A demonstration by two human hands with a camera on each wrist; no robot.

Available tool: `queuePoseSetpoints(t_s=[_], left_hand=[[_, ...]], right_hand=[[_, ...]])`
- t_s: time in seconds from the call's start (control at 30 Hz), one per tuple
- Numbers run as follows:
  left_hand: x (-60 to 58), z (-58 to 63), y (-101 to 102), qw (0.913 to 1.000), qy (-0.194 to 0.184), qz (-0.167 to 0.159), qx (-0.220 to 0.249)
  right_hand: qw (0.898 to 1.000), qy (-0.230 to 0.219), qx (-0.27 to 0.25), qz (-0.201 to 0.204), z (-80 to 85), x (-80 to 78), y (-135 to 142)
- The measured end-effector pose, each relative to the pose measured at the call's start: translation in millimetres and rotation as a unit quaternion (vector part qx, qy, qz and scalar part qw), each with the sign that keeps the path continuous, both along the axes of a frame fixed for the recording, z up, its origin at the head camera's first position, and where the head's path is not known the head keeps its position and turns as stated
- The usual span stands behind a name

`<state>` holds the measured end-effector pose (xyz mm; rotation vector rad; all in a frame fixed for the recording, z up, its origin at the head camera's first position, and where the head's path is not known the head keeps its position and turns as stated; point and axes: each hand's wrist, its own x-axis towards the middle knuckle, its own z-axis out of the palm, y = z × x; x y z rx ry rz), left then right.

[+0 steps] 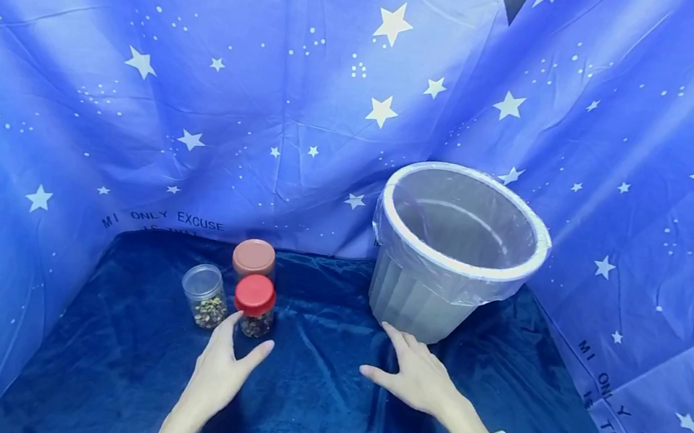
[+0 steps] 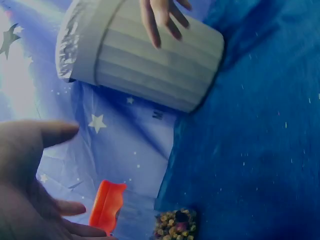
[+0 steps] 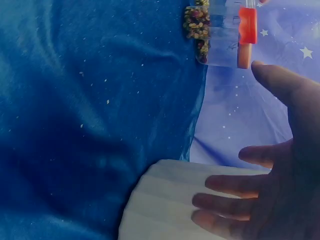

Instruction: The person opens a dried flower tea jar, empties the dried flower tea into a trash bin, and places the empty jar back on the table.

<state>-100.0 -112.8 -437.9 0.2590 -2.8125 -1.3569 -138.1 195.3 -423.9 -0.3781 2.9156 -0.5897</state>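
Two spread hands near lidded jars and a bin
Head view: the left hand point(image 1: 217, 371), thumb and fingers apart, reaches the red-lidded jar point(image 1: 255, 299), left of centre; contact cannot be told. This jar stands upright, long axis vertical, dark pieces point(image 1: 257, 324) inside. The clear-lidded jar point(image 1: 202, 291), at its left, holds mixed dried pieces point(image 1: 209, 312); the pink-lidded jar point(image 1: 254, 258) stands behind. The right hand point(image 1: 418, 379), digits apart, is near the base of the upright bin point(image 1: 400, 286), which has a clear liner point(image 1: 467, 291). Left wrist view: the red lid point(image 2: 105, 206) is at lower left. Right wrist view: jars at upper right, lids pointing right.
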Motion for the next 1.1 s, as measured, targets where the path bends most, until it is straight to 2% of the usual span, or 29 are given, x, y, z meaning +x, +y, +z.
queuePoseSetpoints(t_s=[0.1, 0.3, 0.47, 0.57, 0.8, 0.9, 1.1], left_hand=[[-0.7, -0.1, -4, 0.9987, -0.011, 0.021, 0.046], [-6.1, -6.4, -8, 0.9969, -0.020, 0.044, 0.062], [-11.2, -17.4, -8, 0.9929, -0.011, 0.073, 0.093], [-13.7, -26.1, -7, 0.9931, -0.004, 0.076, 0.089], [-21.2, -42.9, -2, 0.9982, 0.006, 0.056, 0.019], [-24.8, -49.8, 0, 0.9970, 0.010, 0.069, 0.033], [-36.0, -65.5, 4, 0.9910, 0.035, 0.090, 0.092]], right_hand=[[0.999, -0.028, -0.021, 0.006, 3.0, -2.7, -3], [0.998, -0.046, -0.037, 0.023, 7.8, -12.4, -12], [0.997, -0.051, -0.045, 0.041, 12.9, -26.1, -21], [0.996, -0.053, -0.049, 0.047, 13.6, -35.5, -26], [0.993, -0.071, -0.063, 0.067, 13.4, -52.2, -34], [0.992, -0.077, -0.057, 0.081, 11.5, -57.0, -38], [0.989, -0.086, -0.040, 0.114, 2.3, -65.1, -48]])
